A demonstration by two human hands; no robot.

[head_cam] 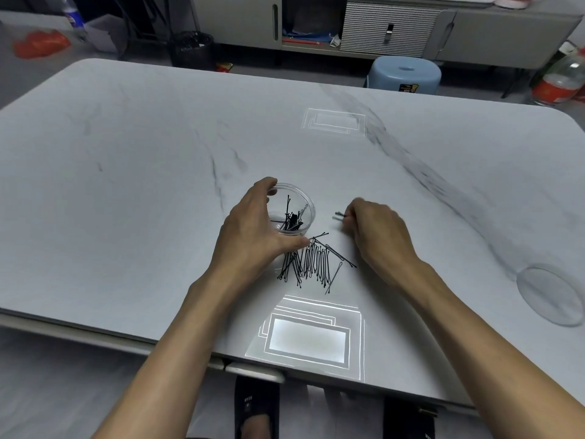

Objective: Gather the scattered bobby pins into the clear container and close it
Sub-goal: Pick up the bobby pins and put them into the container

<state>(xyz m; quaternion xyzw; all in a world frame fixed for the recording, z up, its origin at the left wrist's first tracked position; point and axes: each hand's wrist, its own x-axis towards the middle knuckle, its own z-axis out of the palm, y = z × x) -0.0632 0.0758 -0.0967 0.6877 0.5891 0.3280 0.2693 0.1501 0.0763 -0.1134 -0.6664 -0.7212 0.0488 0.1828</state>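
Note:
A small round clear container (305, 204) stands on the white marble table (126, 172), with several black bobby pins (292, 218) leaning inside it. My left hand (253, 229) wraps around its left side, thumb at the near rim and fingers over the far rim. Just in front of the container lies a heap of black bobby pins (313, 263). To the right of the container my right hand (375, 231) pinches a few bobby pins (339, 216), whose tips stick out to the left, blurred. The container's clear lid (549, 294) lies flat near the table's right edge.
The table's front edge runs close below my forearms. Bright reflections of a ceiling light show on the tabletop. Beyond the far edge stand a blue stool (405, 74), a black bin (191, 49) and low cabinets. A bottle (560, 77) sits at the far right.

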